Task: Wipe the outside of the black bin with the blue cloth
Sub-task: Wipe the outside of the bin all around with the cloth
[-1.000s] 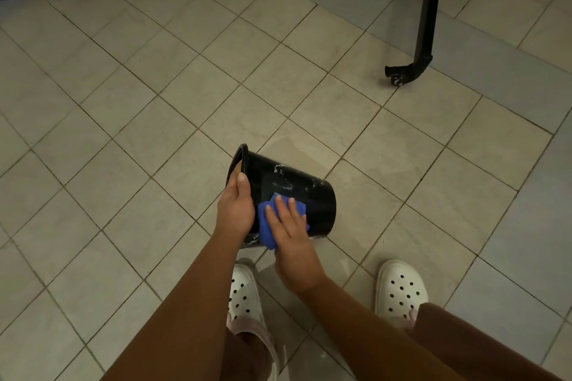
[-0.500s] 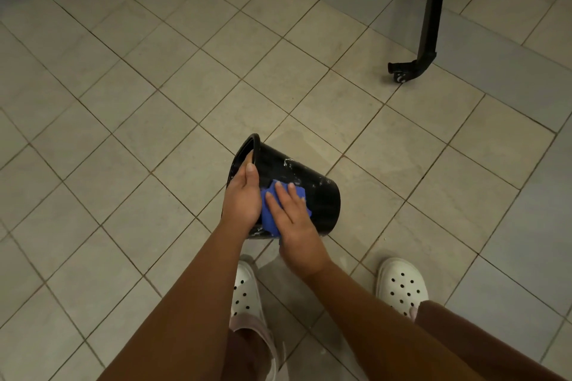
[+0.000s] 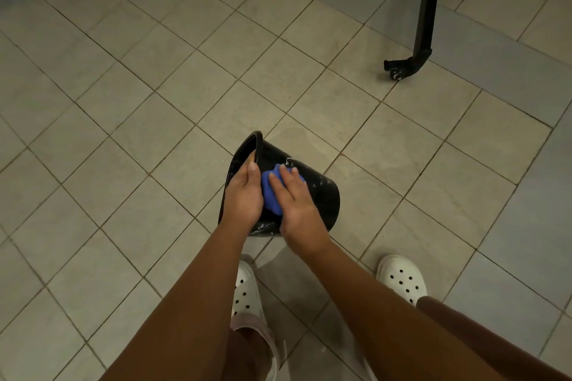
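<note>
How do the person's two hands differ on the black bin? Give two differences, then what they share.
The left hand grips the rim of the black bin; the right hand lies flat on its side. The left hand touches the bin bare; the right hand presses the blue cloth. Both rest on the bin.

**mopguy:** How's the black bin [image 3: 322,201] sitting?

**tile_tess:** Tipped right over on its side, mouth facing about 9 to 10 o'clock and base out toward 4. It's glossy and round with a rolled rim. There are whitish wet smears on the wall up at 1 o'clock and along the edge at 6. The left hand [image 3: 243,194] grips the rim. Can't tell if the bin touches the floor.

**mopguy:** And the blue cloth [image 3: 270,194]?

**tile_tess:** It's bunched into a wad, bright blue, and pressed on the outer wall near the rim end. The right hand [image 3: 297,210] lies flat on top of it, so only its 9 o'clock side and a bit at 12 show.
</note>
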The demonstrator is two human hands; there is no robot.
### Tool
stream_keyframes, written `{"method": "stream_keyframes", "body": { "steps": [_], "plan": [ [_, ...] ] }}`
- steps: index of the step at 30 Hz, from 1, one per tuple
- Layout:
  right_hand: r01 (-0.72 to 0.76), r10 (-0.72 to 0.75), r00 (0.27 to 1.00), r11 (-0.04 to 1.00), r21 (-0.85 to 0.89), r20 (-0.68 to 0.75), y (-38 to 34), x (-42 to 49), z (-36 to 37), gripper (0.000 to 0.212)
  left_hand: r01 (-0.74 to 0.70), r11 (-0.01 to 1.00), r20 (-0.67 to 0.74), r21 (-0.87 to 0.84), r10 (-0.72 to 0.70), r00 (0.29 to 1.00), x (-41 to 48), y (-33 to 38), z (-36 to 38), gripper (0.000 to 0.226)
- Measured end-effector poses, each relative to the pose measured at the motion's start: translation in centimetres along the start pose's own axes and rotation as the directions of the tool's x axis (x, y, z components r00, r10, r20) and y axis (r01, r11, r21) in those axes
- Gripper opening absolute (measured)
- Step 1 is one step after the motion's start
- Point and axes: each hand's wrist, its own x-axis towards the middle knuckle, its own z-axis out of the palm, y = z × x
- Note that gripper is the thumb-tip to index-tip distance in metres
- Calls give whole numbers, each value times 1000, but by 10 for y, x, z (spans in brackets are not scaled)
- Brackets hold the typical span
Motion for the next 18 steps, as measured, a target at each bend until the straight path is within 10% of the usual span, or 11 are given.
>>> {"method": "stream_keyframes", "body": {
  "steps": [18],
  "plan": [
    [-92, 89, 993, 995, -38, -82, 16, 2, -1, 77, -93, 992, 36, 84, 90, 995, -10, 2, -1, 38]
  ]
}}
